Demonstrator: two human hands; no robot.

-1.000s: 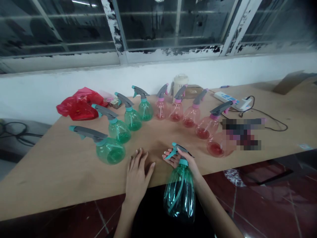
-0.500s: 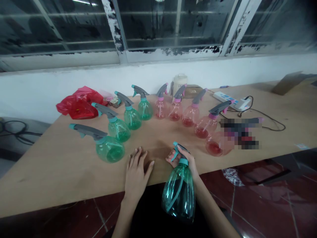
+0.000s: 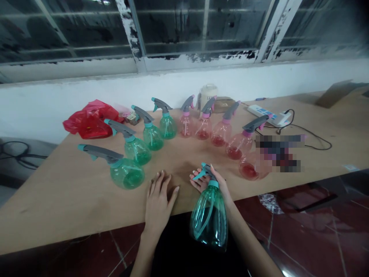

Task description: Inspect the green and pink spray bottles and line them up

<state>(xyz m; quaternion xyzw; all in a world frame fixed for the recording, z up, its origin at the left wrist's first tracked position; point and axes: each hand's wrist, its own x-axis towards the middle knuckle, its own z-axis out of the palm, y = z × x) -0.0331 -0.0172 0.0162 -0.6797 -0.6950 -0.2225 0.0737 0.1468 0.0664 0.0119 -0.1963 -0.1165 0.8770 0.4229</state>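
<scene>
My right hand point(image 3: 216, 184) holds a green spray bottle point(image 3: 210, 217) by its grey head, with the clear body hanging past the table's front edge. The fingers of that hand are loosely curled behind the turquoise trigger point(image 3: 199, 175). Flat on the wooden table lies my left hand point(image 3: 159, 200), fingers spread and nothing in it. To its left stand several green spray bottles, the nearest one point(image 3: 127, 175) tilted in view. Several pink spray bottles curve away on the right, including one point(image 3: 238, 147) with red liquid at the bottom.
A red plastic bag point(image 3: 93, 119) sits at the back left. Behind the bottles stands a white container point(image 3: 209, 94) beside a brown package point(image 3: 224, 104). A power strip point(image 3: 268, 115) with a black cable lies at the back right, and cardboard point(image 3: 337, 93) farther off. One patch is pixelated.
The fingers of my right hand have loosened from the trigger and opened out, and the trigger has swung outward. The held bottle has shifted up slightly. My left hand has stayed put.
</scene>
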